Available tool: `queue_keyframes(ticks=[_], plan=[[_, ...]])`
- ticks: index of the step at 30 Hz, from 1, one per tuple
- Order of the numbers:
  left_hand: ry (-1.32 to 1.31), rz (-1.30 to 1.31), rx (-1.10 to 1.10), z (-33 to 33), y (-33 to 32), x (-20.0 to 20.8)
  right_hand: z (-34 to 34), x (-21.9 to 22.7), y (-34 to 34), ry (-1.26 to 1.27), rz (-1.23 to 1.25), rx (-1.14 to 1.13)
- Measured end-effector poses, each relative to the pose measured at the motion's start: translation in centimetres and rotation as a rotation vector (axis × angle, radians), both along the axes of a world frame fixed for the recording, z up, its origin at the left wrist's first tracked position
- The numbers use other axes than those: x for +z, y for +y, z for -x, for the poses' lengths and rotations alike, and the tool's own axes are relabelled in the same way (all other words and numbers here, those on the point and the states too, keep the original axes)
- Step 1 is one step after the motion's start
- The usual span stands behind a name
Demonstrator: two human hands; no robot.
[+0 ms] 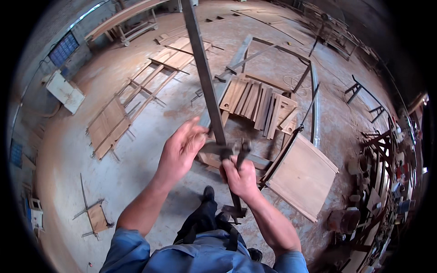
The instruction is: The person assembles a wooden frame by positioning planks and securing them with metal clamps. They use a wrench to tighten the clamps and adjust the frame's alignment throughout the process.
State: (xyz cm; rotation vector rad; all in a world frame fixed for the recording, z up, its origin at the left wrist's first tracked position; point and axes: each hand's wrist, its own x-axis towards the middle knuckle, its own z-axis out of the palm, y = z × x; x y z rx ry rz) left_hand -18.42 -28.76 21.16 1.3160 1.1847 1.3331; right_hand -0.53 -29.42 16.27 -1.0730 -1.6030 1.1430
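Note:
A long dark metal bar clamp [205,73] rises in front of me, its lower end down by my legs. My right hand [242,177] is closed round its bar just below a sliding jaw with a screw handle [244,150]. To the left of the bar is my left hand [181,148], its fingers stretched and loosely apart beside the jaw. Whether its fingertips touch the metal I cannot tell. Beyond the clamp, several wooden strips [255,102] lie across a metal frame [315,104].
A pale wooden panel [302,170] leans at the frame's near right corner. Clamped wooden panels [109,125] lie on the floor at left, with a smaller clamped piece [97,217] nearer me. Cluttered shelving [387,182] lines the right side. A long workbench [123,20] stands far left.

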Motion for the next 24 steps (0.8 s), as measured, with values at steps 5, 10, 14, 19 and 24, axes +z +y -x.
queue_keyframes(ticks=[5,10,14,19,24], plan=[[-0.494,0.248,-0.179,-1.4,-3.1,2.5,-0.2,-2.2,-5.9,-0.067,-0.274,0.095],[-0.631,0.141,-0.233,0.1,-6.5,-1.7,0.4,-3.6,-9.6,-0.108,-0.330,0.067],[-0.609,0.093,-0.254,-0.5,-8.0,-3.8,-2.9,-4.0,-13.6,-0.217,-0.090,-0.251],[-0.620,0.016,-0.435,-1.9,-9.2,-4.7,-8.3,-0.8,-20.0,-0.384,0.410,-0.346],[-0.534,0.018,-0.556,-3.9,-11.9,-5.3,-9.0,2.5,-23.9,-0.399,0.555,-0.214]])
